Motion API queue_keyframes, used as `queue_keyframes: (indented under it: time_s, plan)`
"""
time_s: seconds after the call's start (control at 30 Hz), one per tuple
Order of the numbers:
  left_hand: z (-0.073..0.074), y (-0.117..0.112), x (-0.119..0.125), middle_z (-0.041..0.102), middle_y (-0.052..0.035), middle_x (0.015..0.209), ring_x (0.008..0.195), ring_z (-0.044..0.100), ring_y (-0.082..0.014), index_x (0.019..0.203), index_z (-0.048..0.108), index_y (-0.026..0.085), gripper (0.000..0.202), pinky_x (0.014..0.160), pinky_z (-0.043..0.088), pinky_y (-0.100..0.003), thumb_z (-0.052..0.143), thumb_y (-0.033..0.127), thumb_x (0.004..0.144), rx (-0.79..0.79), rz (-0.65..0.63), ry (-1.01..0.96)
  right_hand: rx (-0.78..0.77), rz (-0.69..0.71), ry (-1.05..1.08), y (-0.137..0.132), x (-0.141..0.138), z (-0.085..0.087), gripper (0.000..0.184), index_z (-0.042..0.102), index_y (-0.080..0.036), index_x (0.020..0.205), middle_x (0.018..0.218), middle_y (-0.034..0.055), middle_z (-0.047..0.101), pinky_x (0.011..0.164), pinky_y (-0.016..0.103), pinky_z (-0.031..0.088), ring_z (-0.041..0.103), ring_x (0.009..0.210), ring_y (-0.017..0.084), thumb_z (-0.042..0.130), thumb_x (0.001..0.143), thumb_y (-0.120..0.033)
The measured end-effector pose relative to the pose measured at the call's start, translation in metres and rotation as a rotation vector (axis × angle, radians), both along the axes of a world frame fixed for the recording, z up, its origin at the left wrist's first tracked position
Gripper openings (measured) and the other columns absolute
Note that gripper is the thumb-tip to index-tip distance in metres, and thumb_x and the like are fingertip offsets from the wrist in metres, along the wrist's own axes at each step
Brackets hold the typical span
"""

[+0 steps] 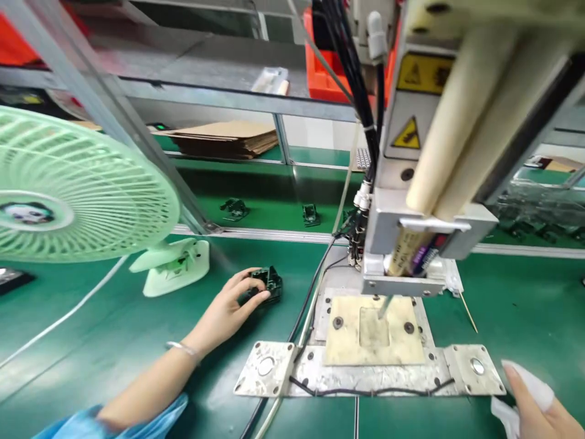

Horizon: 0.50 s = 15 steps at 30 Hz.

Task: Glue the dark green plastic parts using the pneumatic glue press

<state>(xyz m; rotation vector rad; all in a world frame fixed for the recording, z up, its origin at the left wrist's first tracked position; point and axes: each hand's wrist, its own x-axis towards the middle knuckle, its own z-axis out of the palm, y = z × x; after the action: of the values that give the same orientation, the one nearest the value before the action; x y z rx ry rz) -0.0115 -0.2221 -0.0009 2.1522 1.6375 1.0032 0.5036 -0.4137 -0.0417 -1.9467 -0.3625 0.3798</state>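
**Left hand on black part, right hand at bench's near right corner**

Small black plastic part sits on the green bench, left of the machine's base plate, just right of the fan's foot. Left hand reaches in from the near left, fingers curled around the part, thumb on its near side, fingertips over the top; part rests on the mat, not lifted. Grip is loose-looking, closed on the part. Thin bracelet on that wrist, blue sleeve at the near edge.

Right hand only partly in view at the near right corner; white finger cot on one finger, white cloth or tissue touching it. Cannot tell how it is gripping, since most of the hand is cut off.

Machine head hangs over a tan fixture pad with a rectangular recess; a thin tip points down at the recess. Black cable runs from the machine toward the near edge, passing just right of the part. Yellow warning labels on the machine body.

Mint-green fan stands at the left edge, white cord trailing off. More black parts lie on the far belt behind a metal rail. Cardboard stack farther back.
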Motion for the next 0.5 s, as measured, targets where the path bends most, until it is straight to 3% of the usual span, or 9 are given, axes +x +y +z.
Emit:
queue_keyframes:
  time_s: [0.1,0.23,0.3,0.37,0.43,0.5]
  plan:
    - [0.010,-0.015,0.011,0.058,-0.0128,0.121,0.112,0.060,-0.0319,0.100,0.061,0.021,0.043,0.100,0.048,-0.047,0.065,0.058,0.077,-0.026,0.052,-0.064,-0.008,-0.011,0.050,-0.002,0.001,0.002,0.063,0.075,-0.014,0.095,0.087,0.0124,0.073,0.052,0.036,0.054,0.067,0.084,0.036,0.083,0.058,-0.064]
    - [0.046,-0.035,0.055,0.064,-0.0064,0.110,0.093,0.065,-0.0253,0.111,0.050,0.024,0.064,0.087,0.054,-0.040,0.084,0.047,0.062,-0.112,0.167,-0.408,-0.006,-0.047,0.103,-0.001,-0.006,0.010,0.061,0.075,-0.012,0.091,0.089,0.0109,0.073,0.053,0.030,0.051,0.066,0.083,0.031,0.084,0.056,-0.061]
    - [0.065,-0.047,0.086,0.066,-0.0059,0.105,0.091,0.064,-0.0237,0.114,0.048,0.024,0.073,0.083,0.054,-0.039,0.088,0.043,0.056,-0.306,0.070,-0.569,0.014,-0.048,0.117,0.000,-0.008,0.012,0.061,0.075,-0.012,0.091,0.090,0.0109,0.073,0.050,0.028,0.050,0.066,0.082,0.030,0.084,0.055,-0.060]
    - [0.077,-0.057,0.118,0.065,-0.0052,0.097,0.089,0.063,-0.0229,0.118,0.047,0.022,0.079,0.080,0.053,-0.037,0.090,0.038,0.053,-0.588,-0.118,-0.657,0.035,-0.046,0.120,0.000,-0.007,0.011,0.061,0.075,-0.011,0.092,0.089,0.0106,0.073,0.049,0.027,0.050,0.066,0.081,0.029,0.085,0.055,-0.059]
    - [0.081,-0.064,0.146,0.063,-0.0032,0.089,0.087,0.062,-0.0215,0.117,0.049,0.020,0.080,0.080,0.051,-0.036,0.091,0.033,0.051,-0.791,-0.245,-0.679,0.036,-0.048,0.125,-0.001,-0.005,0.009,0.060,0.075,-0.012,0.092,0.087,0.0095,0.073,0.049,0.026,0.051,0.065,0.078,0.027,0.086,0.056,-0.058]
    - [0.079,-0.065,0.168,0.062,-0.0025,0.087,0.086,0.062,-0.0202,0.115,0.052,0.019,0.076,0.081,0.051,-0.035,0.091,0.030,0.050,-0.880,-0.300,-0.660,0.037,-0.046,0.128,-0.002,-0.003,0.005,0.060,0.075,-0.011,0.093,0.083,0.0090,0.072,0.048,0.026,0.051,0.065,0.073,0.025,0.086,0.057,-0.057]
